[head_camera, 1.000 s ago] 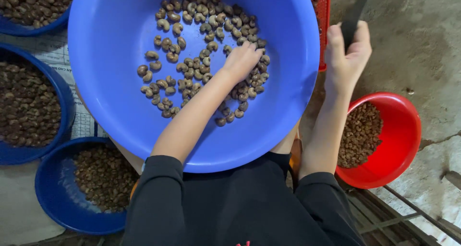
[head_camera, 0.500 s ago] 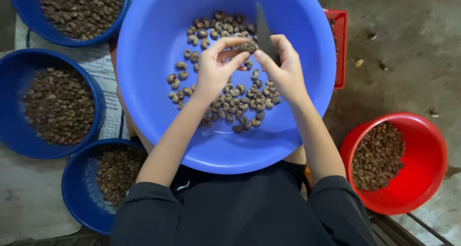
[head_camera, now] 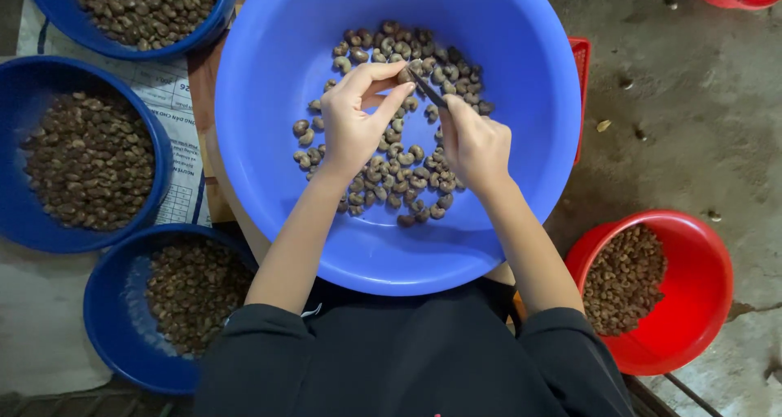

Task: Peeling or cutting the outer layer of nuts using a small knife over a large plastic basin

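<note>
Hands are meeting over a wide, round, light-blue plastic basin (head_camera: 269, 83) that is sitting just in front of the person's dark-sleeved body. Curved, brown, unpeeled cashew kernels (head_camera: 391, 168) are lying scattered across the basin's floor, thickest toward the far side and under the wrists.

The left hand (head_camera: 354, 120) is curling closed, thumb and forefinger pinching one single brown cashew kernel (head_camera: 405, 73) at their tips, above the scattered heap. The right hand (head_camera: 474, 144) is closing in a fist around the handle of a small dark-bladed knife (head_camera: 427, 87); the blade is pointing up and to the left, its tip touching or just beside the pinched kernel. Whether the edge is actually biting in cannot be told.

Three dark-blue round plastic bowls are standing on the person's left. One dark-blue bowl at the far left corner (head_camera: 208, 30) is holding brown nuts, a second dark-blue bowl at mid-left (head_camera: 159, 152) is holding smaller, darker pieces, and a third dark-blue bowl nearest the body (head_camera: 102, 319) is holding similar dark bits. Printed white paper sheets (head_camera: 183, 140) are lying beneath and between them.

On the right, a round red plastic bowl (head_camera: 700, 303) is resting on the grey concrete floor (head_camera: 692, 99), partly filled with brown kernels. A red mesh plastic crate (head_camera: 582, 59) is peeking out from behind the basin's right rim.
</note>
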